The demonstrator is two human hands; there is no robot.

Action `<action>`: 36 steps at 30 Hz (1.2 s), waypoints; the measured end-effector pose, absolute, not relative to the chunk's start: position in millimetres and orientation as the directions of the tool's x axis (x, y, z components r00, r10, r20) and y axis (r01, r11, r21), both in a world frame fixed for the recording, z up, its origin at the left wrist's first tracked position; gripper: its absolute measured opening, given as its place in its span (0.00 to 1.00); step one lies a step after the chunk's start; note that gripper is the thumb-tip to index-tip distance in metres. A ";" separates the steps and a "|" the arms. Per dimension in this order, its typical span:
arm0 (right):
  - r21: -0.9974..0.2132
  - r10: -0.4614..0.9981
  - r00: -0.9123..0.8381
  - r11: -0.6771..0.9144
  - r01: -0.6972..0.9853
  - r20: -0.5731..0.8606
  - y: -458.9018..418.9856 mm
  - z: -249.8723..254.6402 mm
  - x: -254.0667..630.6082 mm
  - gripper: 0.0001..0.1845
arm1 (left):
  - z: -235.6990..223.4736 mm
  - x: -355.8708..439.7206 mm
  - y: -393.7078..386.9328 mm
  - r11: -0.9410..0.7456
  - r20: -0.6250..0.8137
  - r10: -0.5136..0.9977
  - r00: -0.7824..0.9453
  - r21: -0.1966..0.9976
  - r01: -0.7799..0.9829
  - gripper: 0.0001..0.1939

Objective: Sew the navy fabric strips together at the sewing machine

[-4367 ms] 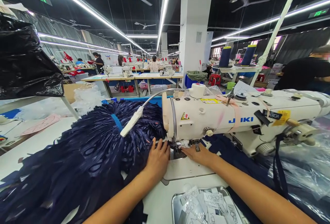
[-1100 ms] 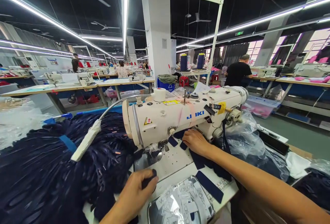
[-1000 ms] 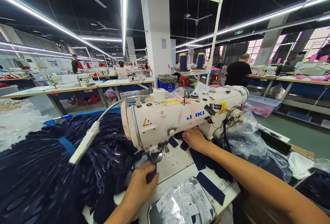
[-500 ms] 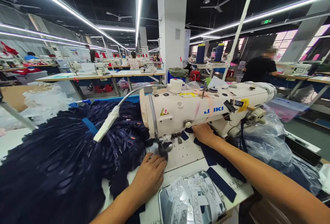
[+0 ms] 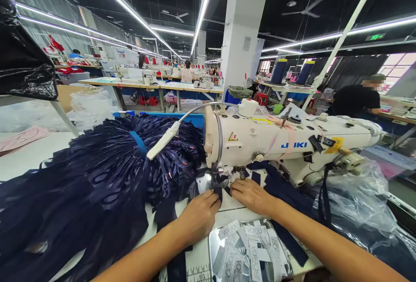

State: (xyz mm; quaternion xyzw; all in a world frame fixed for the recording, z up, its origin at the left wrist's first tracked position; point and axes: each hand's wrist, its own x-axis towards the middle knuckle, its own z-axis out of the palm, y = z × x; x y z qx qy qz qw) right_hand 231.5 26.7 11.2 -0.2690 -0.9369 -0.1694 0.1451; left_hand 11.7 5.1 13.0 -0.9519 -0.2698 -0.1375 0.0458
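Observation:
A white industrial sewing machine [image 5: 240, 143] stands before me. My left hand [image 5: 199, 215] is closed, its fingertips pinching a navy fabric strip [image 5: 217, 189] just in front of the presser foot. On the machine bed, right of the needle area, lies my right hand [image 5: 251, 195]; its bent fingers are pressed together beside the strip, and what they hold, if anything, is hidden. Navy fabric [image 5: 271, 171] lies behind that hand under the machine arm. Below both hands sits a metal tray [image 5: 212, 247] with several white printed labels [image 5: 255, 251].
A large navy garment bundle [image 5: 107, 156] with a blue tie covers the left of the table. A white lamp on a flexible neck [image 5: 164, 141] leans over it. Clear plastic bags [image 5: 354, 191] lie at the right. A co-worker [image 5: 354, 100] in black sits at the far right.
My right hand has come left and nearer, from under the machine arm to beside the needle area. My left hand now pinches the strip at the presser foot. The camera has turned left.

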 end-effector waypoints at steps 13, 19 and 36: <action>-0.139 0.793 -0.440 0.535 0.833 0.421 28.0 0.4 202.6 0.05 | 4.0 13.9 4.0 -0.851 0.292 0.465 0.835 -0.110 0.513 0.13; -0.182 0.775 -0.497 0.595 0.783 0.391 38.8 -3.6 194.3 0.09 | 6.2 14.0 0.9 -0.839 0.248 0.457 0.854 -0.198 0.506 0.13; -0.534 0.908 -0.419 0.350 0.769 -0.007 50.0 20.8 189.3 0.09 | 15.2 15.2 4.1 -0.838 0.124 0.502 0.856 -0.173 0.517 0.09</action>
